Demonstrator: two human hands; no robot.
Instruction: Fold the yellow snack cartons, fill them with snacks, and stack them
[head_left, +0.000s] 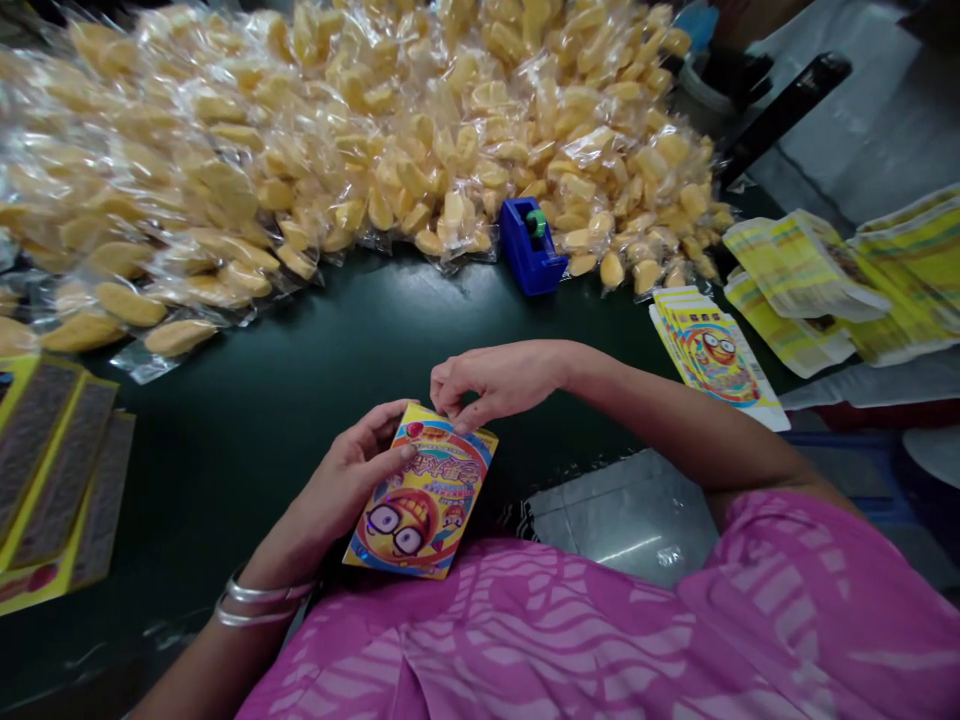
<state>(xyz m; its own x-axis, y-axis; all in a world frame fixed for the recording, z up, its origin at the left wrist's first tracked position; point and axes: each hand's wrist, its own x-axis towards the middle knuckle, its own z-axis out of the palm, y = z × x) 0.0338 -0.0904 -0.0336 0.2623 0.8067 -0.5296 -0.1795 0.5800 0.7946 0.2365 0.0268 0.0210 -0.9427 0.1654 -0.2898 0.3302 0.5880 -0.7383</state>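
Left fingers [388, 463] clamped on box [424, 500]; right fingers [448, 393] at its top, grip unclear; bags [139, 362] hold yellow pieces [130, 303].

The dark green surface [240, 430] bears a broad heap of yellow pieces in clear bags [420, 130], with a blue tape dispenser [529, 255] at its near edge. Yellow-edged boxes [56, 470] lie at left, overlapping printed cards [716, 360] at right.
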